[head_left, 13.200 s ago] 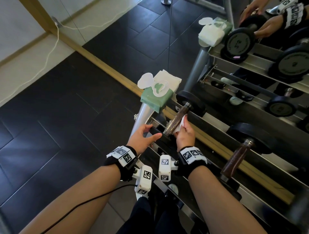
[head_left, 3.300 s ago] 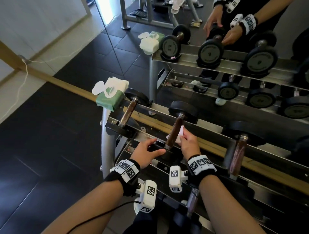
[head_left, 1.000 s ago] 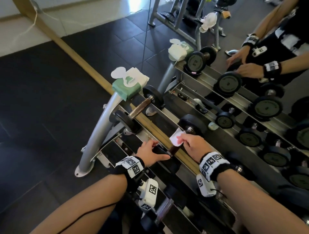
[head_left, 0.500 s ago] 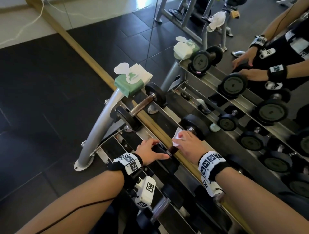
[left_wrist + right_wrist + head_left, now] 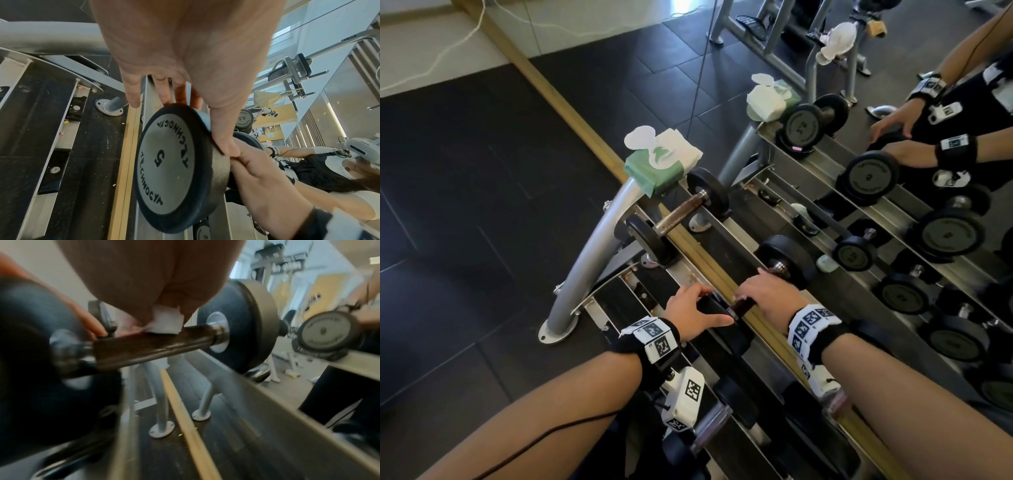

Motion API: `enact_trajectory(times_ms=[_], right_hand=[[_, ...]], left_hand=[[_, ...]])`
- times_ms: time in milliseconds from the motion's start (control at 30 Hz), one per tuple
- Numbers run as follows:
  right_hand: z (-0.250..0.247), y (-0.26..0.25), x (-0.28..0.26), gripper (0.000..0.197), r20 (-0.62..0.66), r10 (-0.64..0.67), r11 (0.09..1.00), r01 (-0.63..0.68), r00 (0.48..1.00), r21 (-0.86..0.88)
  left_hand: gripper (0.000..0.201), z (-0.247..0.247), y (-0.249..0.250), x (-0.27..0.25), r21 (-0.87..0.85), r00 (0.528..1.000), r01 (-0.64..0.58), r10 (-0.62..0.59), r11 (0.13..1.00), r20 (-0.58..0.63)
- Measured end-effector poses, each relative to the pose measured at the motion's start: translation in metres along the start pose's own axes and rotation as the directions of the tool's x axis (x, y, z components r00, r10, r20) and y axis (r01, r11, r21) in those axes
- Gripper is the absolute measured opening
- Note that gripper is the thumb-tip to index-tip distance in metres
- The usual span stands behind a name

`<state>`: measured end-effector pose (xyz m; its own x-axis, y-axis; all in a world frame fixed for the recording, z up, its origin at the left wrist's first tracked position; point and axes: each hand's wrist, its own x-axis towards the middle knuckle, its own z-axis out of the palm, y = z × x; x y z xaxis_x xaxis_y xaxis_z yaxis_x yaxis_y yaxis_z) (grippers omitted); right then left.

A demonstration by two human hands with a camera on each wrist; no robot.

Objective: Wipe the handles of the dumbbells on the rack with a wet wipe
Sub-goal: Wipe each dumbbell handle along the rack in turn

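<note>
Dumbbell (image 5: 784,263) on steel rack (image 5: 688,267) by mirror, right fingers (image 5: 131,324) clutching wipe (image 5: 166,324).

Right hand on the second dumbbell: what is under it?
Under the right hand a white wet wipe is pressed onto the dark handle. Only the wipe's edge shows; the head view hides it completely under the hand.

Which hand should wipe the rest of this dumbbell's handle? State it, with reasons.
Right. The right hand already presses the wet wipe on the handle; the left hand grips the near weight plate, steadying it.
</note>
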<state>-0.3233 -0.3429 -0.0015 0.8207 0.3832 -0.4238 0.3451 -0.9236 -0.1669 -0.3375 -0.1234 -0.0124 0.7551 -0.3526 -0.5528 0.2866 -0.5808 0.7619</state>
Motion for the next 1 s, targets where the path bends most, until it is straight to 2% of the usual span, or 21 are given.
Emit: enact_trajectory(times_ms=[100, 167, 267, 333, 367, 433, 533, 600, 667, 733, 867, 933, 1000], right_hand=[[-0.011, 0.018, 0.004, 0.022, 0.021, 0.119, 0.993, -0.119, 0.993, 0.002], [-0.007, 0.016, 0.003, 0.034, 0.002, 0.117, 0.993, -0.117, 0.993, 0.005], [0.012, -0.002, -0.004, 0.062, 0.017, -0.019, 0.999, 0.018, 1.000, 0.039], [0.019, -0.010, -0.009, 0.073, 0.067, -0.121, 0.993, 0.120, 0.990, 0.013], [0.016, -0.010, -0.010, 0.075, 0.078, -0.132, 0.991, 0.133, 0.988, -0.010], [0.001, -0.004, -0.007, 0.068, 0.069, -0.075, 0.996, 0.077, 0.995, -0.036], [-0.028, 0.006, -0.007, 0.044, 0.071, 0.146, 0.989, -0.147, 0.987, 0.014], [-0.034, 0.003, -0.006, 0.044, 0.086, 0.200, 0.980, -0.201, 0.976, 0.001], [-0.032, -0.011, -0.006, 0.047, 0.137, 0.180, 0.984, -0.175, 0.974, -0.045], [-0.016, -0.027, -0.009, 0.057, 0.205, 0.088, 0.994, -0.074, 0.975, -0.075], [-0.003, -0.029, -0.017, 0.079, 0.231, -0.040, 0.997, 0.054, 0.972, -0.055], [-0.016, -0.017, -0.012, 0.069, 0.212, -0.001, 0.997, 0.016, 0.977, -0.070], [-0.031, -0.002, -0.008, 0.053, 0.149, 0.129, 0.991, -0.122, 0.980, -0.055]], left_hand=[[0.076, 0.001, -0.001, 0.000, 0.001, 1.000, 0.002, -0.002, 1.000, -0.016], [0.078, 0.002, -0.002, 0.001, -0.001, 1.000, -0.001, 0.001, 1.000, -0.026], [0.080, 0.004, -0.004, 0.001, -0.005, 0.999, -0.005, 0.005, 1.000, -0.039], [0.081, 0.004, -0.005, 0.001, 0.000, 0.999, -0.004, 0.004, 1.000, -0.048], [0.081, 0.004, -0.005, 0.002, 0.001, 0.999, -0.004, 0.004, 1.000, -0.046], [0.081, 0.004, -0.005, 0.002, -0.006, 0.999, -0.006, 0.006, 1.000, -0.036], [0.079, 0.003, -0.006, 0.004, -0.015, 1.000, -0.004, 0.004, 1.000, -0.023], [0.079, 0.003, -0.007, 0.004, -0.015, 1.000, -0.008, 0.007, 1.000, -0.028], [0.080, 0.005, -0.007, 0.004, -0.013, 0.999, -0.008, 0.008, 1.000, -0.033], [0.081, 0.005, -0.007, 0.003, -0.003, 0.999, -0.007, 0.007, 1.000, -0.044], [0.081, 0.005, -0.007, 0.004, 0.014, 0.999, -0.009, 0.009, 1.000, -0.043], [0.081, 0.005, -0.007, 0.004, 0.006, 0.999, -0.012, 0.012, 1.000, -0.037], [0.080, 0.005, -0.007, 0.005, -0.006, 0.999, -0.015, 0.015, 1.000, -0.031]])
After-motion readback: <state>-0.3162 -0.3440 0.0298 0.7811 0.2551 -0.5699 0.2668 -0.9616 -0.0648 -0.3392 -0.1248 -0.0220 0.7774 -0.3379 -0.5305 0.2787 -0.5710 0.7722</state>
